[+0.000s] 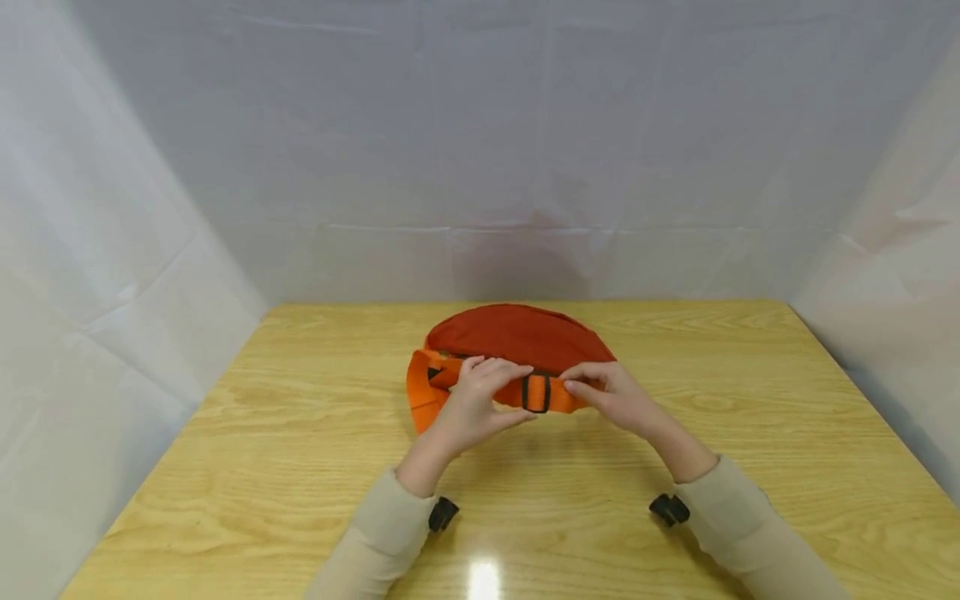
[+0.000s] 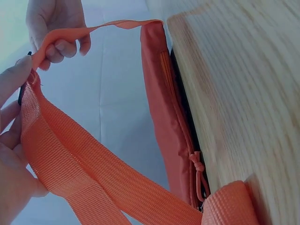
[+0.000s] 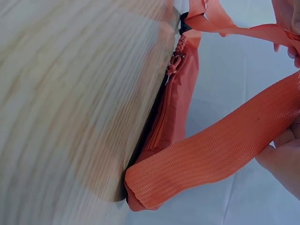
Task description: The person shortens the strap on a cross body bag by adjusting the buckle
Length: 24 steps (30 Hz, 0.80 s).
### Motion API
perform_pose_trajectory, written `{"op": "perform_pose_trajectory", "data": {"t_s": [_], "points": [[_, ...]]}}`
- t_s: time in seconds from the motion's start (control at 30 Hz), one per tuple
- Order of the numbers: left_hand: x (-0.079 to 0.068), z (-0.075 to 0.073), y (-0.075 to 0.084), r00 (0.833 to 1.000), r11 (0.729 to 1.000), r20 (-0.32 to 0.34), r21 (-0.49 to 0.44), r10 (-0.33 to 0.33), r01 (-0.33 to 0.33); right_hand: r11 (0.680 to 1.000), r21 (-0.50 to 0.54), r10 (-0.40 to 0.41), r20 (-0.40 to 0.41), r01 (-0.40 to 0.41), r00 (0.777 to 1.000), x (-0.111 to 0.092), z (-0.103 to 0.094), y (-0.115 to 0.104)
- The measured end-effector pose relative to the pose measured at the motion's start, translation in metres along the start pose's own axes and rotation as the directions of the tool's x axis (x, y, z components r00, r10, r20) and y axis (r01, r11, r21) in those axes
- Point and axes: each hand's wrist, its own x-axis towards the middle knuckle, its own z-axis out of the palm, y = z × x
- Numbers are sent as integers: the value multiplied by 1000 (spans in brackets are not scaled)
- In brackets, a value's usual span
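A red waist bag (image 1: 517, 337) with an orange webbing strap (image 1: 562, 397) stands on the table. My left hand (image 1: 472, 404) pinches the black strap slider (image 1: 527, 393) between the fingers above and the thumb below. Just right of it, my right hand (image 1: 618, 398) pinches the strap between thumb and fingers. Seen from the left wrist, the strap runs doubled from the slider down toward the bag's near end, where a cord zipper pull (image 2: 199, 173) hangs. From the right wrist, a flat strap length (image 3: 211, 145) stretches from the bag's end to the right hand (image 3: 281, 164).
The wooden table (image 1: 300, 433) carries the bag near its back edge. Behind it hangs a white sheet (image 1: 525, 150), with more sheeting at both sides. Black devices sit at the left cuff (image 1: 393, 512) and right cuff (image 1: 720, 500). A strap loop (image 1: 422, 400) droops left of the bag.
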Motion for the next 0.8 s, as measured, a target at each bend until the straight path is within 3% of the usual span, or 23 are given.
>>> {"op": "perform_pose_trajectory", "data": {"t_s": [0.33, 0.57, 0.8], "points": [[3, 6, 3, 1000, 1000, -11, 3, 14, -14, 999, 38, 1, -5, -1, 1000, 4, 4, -3], [5, 3, 7, 998, 998, -10, 4, -55, 56, 990, 138, 25, -43, -19, 999, 6, 7, -7], [3, -1, 5, 997, 997, 5, 4, -75, 75, 975, 209, -92, 95, 70, 991, 5, 1, -2]]}}
